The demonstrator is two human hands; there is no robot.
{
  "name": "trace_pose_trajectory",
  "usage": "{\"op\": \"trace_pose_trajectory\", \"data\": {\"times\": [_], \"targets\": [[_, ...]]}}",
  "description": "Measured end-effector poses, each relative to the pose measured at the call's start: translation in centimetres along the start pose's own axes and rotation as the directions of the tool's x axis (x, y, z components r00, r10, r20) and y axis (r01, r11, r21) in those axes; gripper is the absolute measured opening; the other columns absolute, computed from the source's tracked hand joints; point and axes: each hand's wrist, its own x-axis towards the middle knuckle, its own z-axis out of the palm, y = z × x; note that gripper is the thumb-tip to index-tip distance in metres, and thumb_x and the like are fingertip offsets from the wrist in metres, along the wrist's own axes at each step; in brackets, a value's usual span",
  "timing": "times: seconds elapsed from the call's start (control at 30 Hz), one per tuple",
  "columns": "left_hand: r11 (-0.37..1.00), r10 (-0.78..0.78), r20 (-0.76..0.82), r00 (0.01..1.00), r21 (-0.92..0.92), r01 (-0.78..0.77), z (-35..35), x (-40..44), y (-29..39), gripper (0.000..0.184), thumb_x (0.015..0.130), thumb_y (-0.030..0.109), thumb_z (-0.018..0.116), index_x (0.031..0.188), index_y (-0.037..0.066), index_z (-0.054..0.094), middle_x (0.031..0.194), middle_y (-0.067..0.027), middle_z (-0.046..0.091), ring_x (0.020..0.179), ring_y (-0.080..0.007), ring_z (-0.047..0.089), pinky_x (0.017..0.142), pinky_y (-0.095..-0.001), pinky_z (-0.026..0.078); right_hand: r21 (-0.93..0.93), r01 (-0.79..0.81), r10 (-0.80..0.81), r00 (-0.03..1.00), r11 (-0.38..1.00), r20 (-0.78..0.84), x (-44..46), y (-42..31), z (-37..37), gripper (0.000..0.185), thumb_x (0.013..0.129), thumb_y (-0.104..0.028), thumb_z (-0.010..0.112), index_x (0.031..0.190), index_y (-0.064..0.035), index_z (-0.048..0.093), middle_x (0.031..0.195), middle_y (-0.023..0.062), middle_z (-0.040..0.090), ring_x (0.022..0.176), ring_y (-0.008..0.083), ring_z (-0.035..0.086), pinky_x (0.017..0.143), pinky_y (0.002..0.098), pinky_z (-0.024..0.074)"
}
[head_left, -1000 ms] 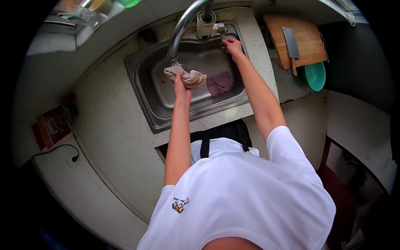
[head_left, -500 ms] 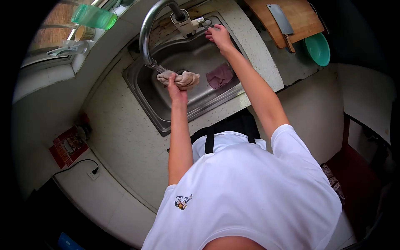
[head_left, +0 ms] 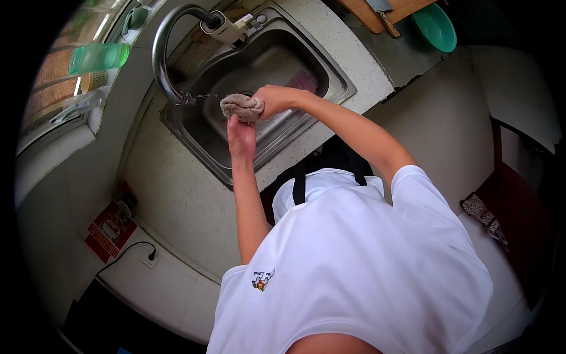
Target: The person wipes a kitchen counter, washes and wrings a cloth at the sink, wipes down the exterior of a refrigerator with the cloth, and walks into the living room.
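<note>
A bunched beige cloth (head_left: pixel 240 107) is held over the sink (head_left: pixel 197 144) between my two hands. My right hand (head_left: pixel 276 101) is closed around its right end. From below, my left hand (head_left: pixel 242 138) grips the cloth, its fingers partly hidden behind it. The curved metal faucet (head_left: pixel 160 56) arches in from the left, and a thin broken trickle of water leaves its spout just left of the cloth. A mauve cloth (head_left: pixel 302 81) lies in the sink beyond my right forearm, which hides part of it.
A white faucet unit (head_left: pixel 225 29) stands at the sink's back edge. At the upper right are a wooden cutting board (head_left: pixel 356 13), a cleaver (head_left: pixel 386 20) and a green bowl (head_left: pixel 435 28). A green plastic cup (head_left: pixel 97 58) lies by the window on the left.
My right hand has come from beside the faucet handle to the beige cloth and taken hold of it. The cloth is now bunched tighter. The view has shifted.
</note>
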Motion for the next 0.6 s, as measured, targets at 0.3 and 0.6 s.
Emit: {"op": "trace_pose_trajectory", "data": {"times": [0.3, 0.6], "targets": [[0.901, -0.393, 0.217, 0.894, -0.107, 0.422, 2.7, -1.3, 1.2, 0.071, 0.088, 0.048, 0.046, 0.144, 0.009, 0.029, 0.148, -0.0230, 0.024, 0.139, -0.0375, 0.022, 0.109, -0.0646, 0.015, -0.494, 0.448, -0.466, 0.880, 0.745, 0.095, 0.2, -4.7, -5.7, 0.034, 0.060, -0.013, 0.076, 0.090, -0.0080, 0.062, 0.094, 0.0068, 0.061, 0.089, 0.0300, 0.062, 0.073, 0.0403, 0.0512], [0.502, -0.287, 0.757, 0.587, -0.403, 0.765, -5.0, 0.4, 0.3, 0.063, 0.088, 0.046, 0.053, 0.134, 0.005, 0.043, 0.124, -0.0205, 0.053, 0.107, -0.0347, 0.055, 0.097, -0.0493, 0.042, -0.535, 0.645, -0.719, 0.688, 0.546, 0.095, -0.5, -5.2, -4.7, 0.031, 0.075, -0.011, 0.067, 0.102, -0.0058, 0.053, 0.107, 0.0070, 0.060, 0.111, 0.0255, 0.055, 0.086, 0.0380, 0.0480]]}}
